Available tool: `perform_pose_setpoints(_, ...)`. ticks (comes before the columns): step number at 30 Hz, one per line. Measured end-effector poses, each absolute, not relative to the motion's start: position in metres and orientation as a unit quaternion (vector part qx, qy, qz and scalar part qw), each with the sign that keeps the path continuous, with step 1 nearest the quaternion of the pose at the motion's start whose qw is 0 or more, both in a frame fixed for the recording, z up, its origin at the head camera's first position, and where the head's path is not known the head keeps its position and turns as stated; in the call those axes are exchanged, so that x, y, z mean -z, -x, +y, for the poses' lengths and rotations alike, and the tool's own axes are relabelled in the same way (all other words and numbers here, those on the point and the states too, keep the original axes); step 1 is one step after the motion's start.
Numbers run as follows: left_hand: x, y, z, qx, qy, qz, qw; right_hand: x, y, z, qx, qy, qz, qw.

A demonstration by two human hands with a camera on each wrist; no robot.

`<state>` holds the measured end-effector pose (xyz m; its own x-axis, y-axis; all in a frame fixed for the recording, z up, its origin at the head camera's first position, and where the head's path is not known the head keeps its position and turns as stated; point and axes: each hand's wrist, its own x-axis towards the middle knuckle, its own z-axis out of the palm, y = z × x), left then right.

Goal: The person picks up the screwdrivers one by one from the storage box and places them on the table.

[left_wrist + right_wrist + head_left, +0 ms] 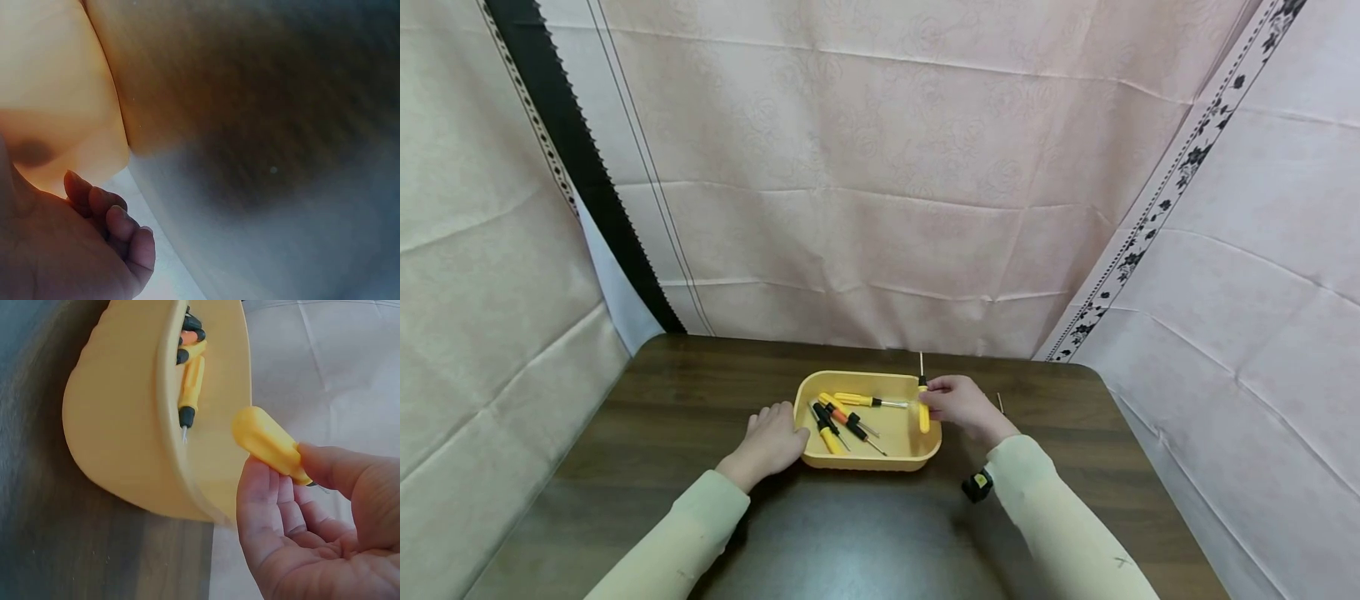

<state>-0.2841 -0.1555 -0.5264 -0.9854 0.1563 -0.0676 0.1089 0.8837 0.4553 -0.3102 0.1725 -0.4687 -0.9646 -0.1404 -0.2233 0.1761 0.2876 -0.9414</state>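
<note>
My right hand (961, 405) pinches a yellow-handled screwdriver (923, 417) between thumb and fingers, over the right end of a yellow plastic basket (891, 463). Its shaft points toward the back and its handle toward me. The right wrist view shows the yellow handle (269, 440) up close, outside the fist. At the basket's left end, my left hand (772, 437) grips the rim, with the thumb at the inner side; in the left wrist view its fingers (140, 247) curl beside the wall. Several screwdrivers (853, 400) lie inside the basket, with yellow, black and orange handles.
A small black object with a yellow-green patch (977, 485) sits by the right wrist. A thin metal shaft (1000, 403) shows behind the right forearm, the rest hidden. The dark wooden table (715, 367) meets a hanging pale cloth (865, 250) at its back.
</note>
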Motion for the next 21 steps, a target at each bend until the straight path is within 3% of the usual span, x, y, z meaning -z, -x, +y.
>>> perform_pose_setpoints(21, 0.523, 0.283, -0.157, -0.237, -0.069, 0.967, 0.058, 0.471, 0.296, 0.259, 0.545, -0.036, 0.828, 0.128)
